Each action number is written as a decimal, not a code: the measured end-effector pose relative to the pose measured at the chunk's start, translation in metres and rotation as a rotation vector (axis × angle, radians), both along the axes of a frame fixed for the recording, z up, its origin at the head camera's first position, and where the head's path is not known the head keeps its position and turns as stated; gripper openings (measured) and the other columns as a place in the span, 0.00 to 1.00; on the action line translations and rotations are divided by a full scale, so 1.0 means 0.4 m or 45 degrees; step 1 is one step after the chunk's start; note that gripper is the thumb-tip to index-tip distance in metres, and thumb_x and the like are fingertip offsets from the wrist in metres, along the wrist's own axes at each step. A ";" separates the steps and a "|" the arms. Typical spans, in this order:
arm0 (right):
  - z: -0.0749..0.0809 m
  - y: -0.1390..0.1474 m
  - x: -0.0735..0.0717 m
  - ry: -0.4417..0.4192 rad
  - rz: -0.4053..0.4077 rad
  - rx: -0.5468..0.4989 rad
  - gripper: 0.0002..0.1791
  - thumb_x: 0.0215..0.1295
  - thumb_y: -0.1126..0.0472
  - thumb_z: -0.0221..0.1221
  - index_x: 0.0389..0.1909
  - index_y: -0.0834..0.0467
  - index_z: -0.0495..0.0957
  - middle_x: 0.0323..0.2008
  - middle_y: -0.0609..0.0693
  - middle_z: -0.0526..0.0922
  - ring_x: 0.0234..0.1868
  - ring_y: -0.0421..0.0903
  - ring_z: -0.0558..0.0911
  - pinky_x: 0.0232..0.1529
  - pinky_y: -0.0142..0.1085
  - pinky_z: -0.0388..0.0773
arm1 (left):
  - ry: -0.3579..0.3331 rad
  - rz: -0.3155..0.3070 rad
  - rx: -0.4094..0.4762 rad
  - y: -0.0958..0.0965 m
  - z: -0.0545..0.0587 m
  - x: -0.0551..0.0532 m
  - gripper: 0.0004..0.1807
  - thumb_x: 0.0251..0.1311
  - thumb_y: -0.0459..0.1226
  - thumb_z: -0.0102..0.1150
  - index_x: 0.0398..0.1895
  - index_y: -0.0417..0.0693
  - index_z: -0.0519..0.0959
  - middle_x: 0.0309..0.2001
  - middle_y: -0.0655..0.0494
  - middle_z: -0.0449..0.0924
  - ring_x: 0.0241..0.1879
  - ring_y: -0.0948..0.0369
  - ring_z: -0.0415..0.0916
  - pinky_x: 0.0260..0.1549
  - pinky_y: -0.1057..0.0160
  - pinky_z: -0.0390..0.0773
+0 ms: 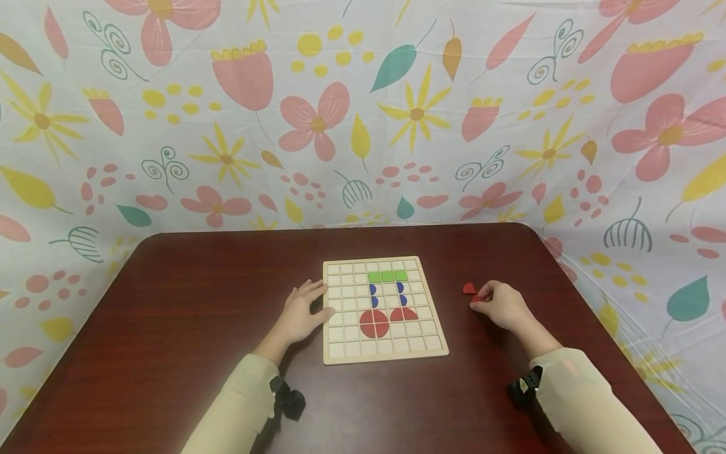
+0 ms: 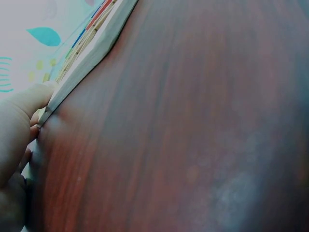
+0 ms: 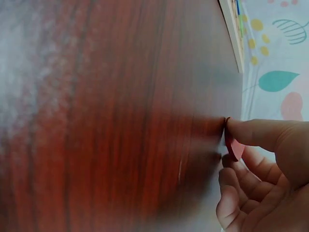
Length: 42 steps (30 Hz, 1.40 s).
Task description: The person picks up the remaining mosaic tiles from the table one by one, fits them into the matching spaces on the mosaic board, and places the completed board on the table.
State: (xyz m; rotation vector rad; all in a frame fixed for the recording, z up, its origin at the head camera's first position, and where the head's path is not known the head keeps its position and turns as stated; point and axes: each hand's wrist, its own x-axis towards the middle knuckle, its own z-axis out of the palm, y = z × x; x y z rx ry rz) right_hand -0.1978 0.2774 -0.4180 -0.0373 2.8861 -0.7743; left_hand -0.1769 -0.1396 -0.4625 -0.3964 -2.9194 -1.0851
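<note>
A wooden grid board (image 1: pixel 343 353) lies flat on the table, bearing green squares (image 1: pixel 387 276), blue half-round pieces (image 1: pixel 374 302) and red quarter-circle pieces (image 1: pixel 374 323). Four red ones form a full circle, and beside it two make a half circle. My left hand (image 1: pixel 302 313) rests at the board's left edge, thumb and fingertips touching the rim, fingers fairly straight. Right of the board, my right hand (image 1: pixel 503 305) pinches a red quarter-circle piece (image 3: pixel 234 146) between thumb and fingers, just at the tabletop. Another red piece (image 1: pixel 468 288) lies just beyond those fingertips.
The dark reddish-brown table (image 1: pixel 187 315) has rounded far corners. Behind it and along the right side hangs a flower-print cloth (image 1: pixel 363 126). A black wrist camera (image 1: pixel 289 398) is strapped to the left forearm, and another (image 1: pixel 524 386) to the right.
</note>
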 end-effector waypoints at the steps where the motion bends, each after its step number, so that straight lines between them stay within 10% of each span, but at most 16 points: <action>1: 0.000 0.001 0.001 0.005 -0.004 -0.008 0.15 0.58 0.58 0.63 0.37 0.65 0.73 0.29 0.56 0.78 0.27 0.47 0.74 0.25 0.35 0.69 | -0.003 0.000 0.001 0.000 0.000 0.000 0.32 0.59 0.46 0.61 0.65 0.41 0.69 0.68 0.45 0.64 0.72 0.46 0.50 0.69 0.39 0.44; 15: -0.010 0.019 0.011 -0.045 -0.044 -0.353 0.19 0.62 0.64 0.59 0.51 0.70 0.74 0.29 0.56 0.84 0.26 0.43 0.79 0.23 0.35 0.76 | 0.001 -0.002 0.004 0.001 0.003 -0.001 0.32 0.59 0.47 0.60 0.64 0.41 0.69 0.68 0.45 0.64 0.72 0.46 0.51 0.69 0.39 0.44; 42: 0.003 -0.035 0.029 -0.084 -0.021 -0.498 0.20 0.63 0.61 0.59 0.51 0.71 0.74 0.37 0.62 0.85 0.30 0.45 0.84 0.28 0.36 0.79 | 0.055 -0.006 0.023 0.000 -0.001 0.002 0.31 0.58 0.45 0.61 0.63 0.40 0.70 0.67 0.43 0.66 0.71 0.44 0.52 0.68 0.37 0.46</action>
